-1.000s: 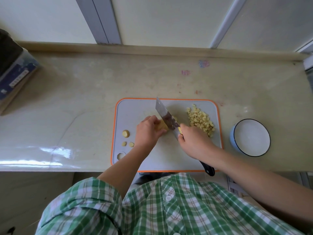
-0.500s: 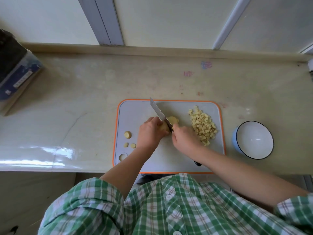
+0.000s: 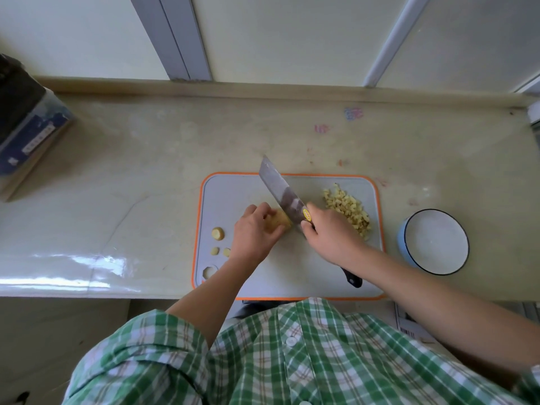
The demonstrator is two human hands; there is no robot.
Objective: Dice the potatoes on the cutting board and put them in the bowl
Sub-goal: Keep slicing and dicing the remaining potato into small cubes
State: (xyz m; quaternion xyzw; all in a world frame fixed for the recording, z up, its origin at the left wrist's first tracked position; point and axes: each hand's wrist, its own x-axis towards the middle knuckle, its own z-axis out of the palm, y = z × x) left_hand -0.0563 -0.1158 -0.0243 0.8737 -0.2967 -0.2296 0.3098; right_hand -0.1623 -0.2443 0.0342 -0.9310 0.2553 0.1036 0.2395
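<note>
Potato chunk (image 3: 283, 223) is sitting mid cutting board (image 3: 292, 276), long axis roughly left-right, free end pointing right at the cleaver (image 3: 280, 190). Left hand (image 3: 254, 233) is clamping it, fingers (image 3: 260, 210) curled over. Right hand (image 3: 331, 233) is gripping the cleaver handle, blade crossing just beside the chunk. Bowl (image 3: 435, 242) is waiting on the surface, right.

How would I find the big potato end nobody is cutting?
Find the orange-edged board on the counter. Near its left edge, left of the left hand, sit the end and two bits. The end is bigger, round, and farthest from the person.
</note>
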